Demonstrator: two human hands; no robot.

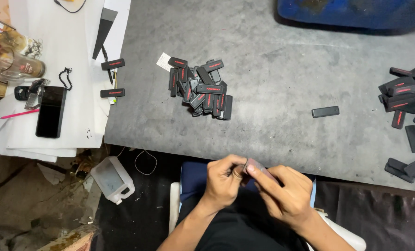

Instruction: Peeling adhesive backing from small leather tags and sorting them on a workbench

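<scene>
A small flat dark grey rectangular plastic piece [254, 166] is held between both hands over the lap, just off the near edge of the grey tabletop [272, 79] and clear of its surface. The left hand [222, 180] is curled closed, its fingers [237, 171] pinched on one end of the piece, while the right hand [286, 191] is closed round the other end from below. Because the piece is gripped only by its ends, above the lap and not the tabletop, a slip would likely send it down onto the dark floor, where it would be hard to find. Near the middle of the tabletop a loose heap of black rectangular tags with red stripes [202, 88] is piled unevenly, and a knock could scatter it; a second heap of similar black tags [408, 100] lies at the right edge, some close enough to be pushed off. A single plain black tag [325, 111] lies alone between the heaps. On white paper sheets [82, 69] at the left edge a black phone [50, 111] lies flat beside a clear glass mug [16, 66], whose contents cannot be made out. A translucent white plastic jug [112, 179] lies tilted on the floor, seemingly empty.
</scene>
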